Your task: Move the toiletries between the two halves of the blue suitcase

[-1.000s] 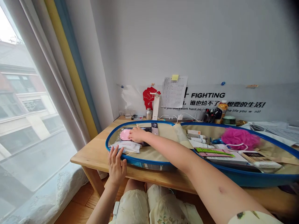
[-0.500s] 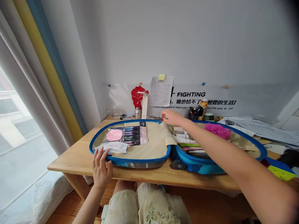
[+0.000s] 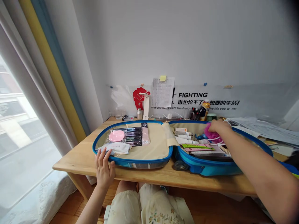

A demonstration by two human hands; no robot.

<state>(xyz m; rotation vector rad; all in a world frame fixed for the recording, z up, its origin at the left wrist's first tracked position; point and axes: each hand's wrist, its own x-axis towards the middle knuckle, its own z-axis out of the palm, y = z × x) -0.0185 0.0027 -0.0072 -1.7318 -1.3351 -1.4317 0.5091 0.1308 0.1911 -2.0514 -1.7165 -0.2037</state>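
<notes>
An open blue suitcase [image 3: 140, 161] lies flat on the desk, its two halves side by side. My left hand [image 3: 104, 169] rests on the front rim of the left half, fingers spread, tips beside a white soft packet [image 3: 118, 147]. Behind that packet are a pink round puff [image 3: 116, 136] in clear wrap and a pack of makeup brushes [image 3: 134, 137]. Over the right half, my right hand [image 3: 218, 126] is closed on a pink mesh bath puff [image 3: 211, 133] with a white cord; its fingertips are partly hidden. White tubes [image 3: 184, 137] and flat sachets [image 3: 198, 147] lie left of it.
Along the wall stand a small silver bottle [image 3: 139, 114], a white upright stand [image 3: 146, 107], pens [image 3: 195, 114] and an orange-yellow bottle [image 3: 205, 109]. Papers [image 3: 261, 127] are spread at the right rear. A suitcase wheel [image 3: 180, 165] sits near the desk's front edge [image 3: 151, 179].
My right hand has moved right and nearer, from above the suitcase's hinge side to the bath puff, uncovering the tubes and sachets. My left hand stays on the rim.
</notes>
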